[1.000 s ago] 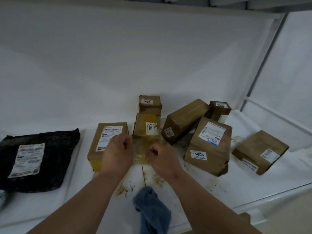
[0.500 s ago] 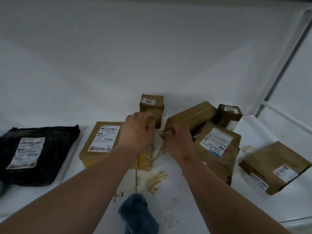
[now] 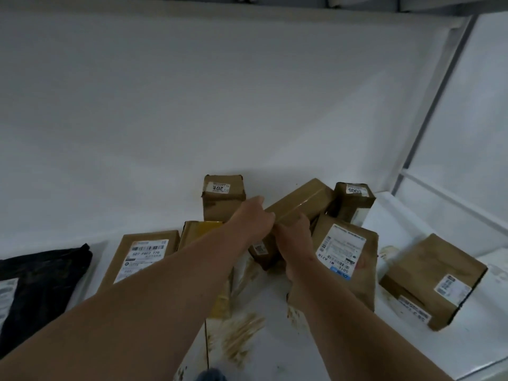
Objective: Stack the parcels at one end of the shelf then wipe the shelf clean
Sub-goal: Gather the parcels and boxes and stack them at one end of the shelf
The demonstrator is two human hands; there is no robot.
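Reaching deep over the shelf (image 3: 412,350), the person has both hands on the long brown parcel (image 3: 299,206) that lies tilted, its far end propped up against its neighbours and its near end low, in the middle of the clutter. In the head view, the only one, the left hand (image 3: 251,220) lies over the parcel's upper left edge with fingers curled onto it, and the right hand (image 3: 294,235) wraps the lower right side, thumb and fingers bent round the edge. Around it stand the upright box marked 201 (image 3: 223,198) at the back wall, a small box (image 3: 353,200) to the right, a labelled parcel (image 3: 343,257) leaning just beside the right wrist, a flat labelled box (image 3: 143,259) and a yellow-taped box (image 3: 200,232) to the left, a black mailer bag (image 3: 41,287) at far left, and another brown box (image 3: 434,279) well apart on the right. Brownish smears (image 3: 242,334) streak the white surface, and a bit of blue cloth (image 3: 210,375) shows at the bottom edge.

The parcel looks stiff, taped cardboard, glossy enough to slip; its weight cannot be judged. Gripping opposite long edges near the middle, as now, seems soundest, since lifting it may topple the boxes leaning on it.
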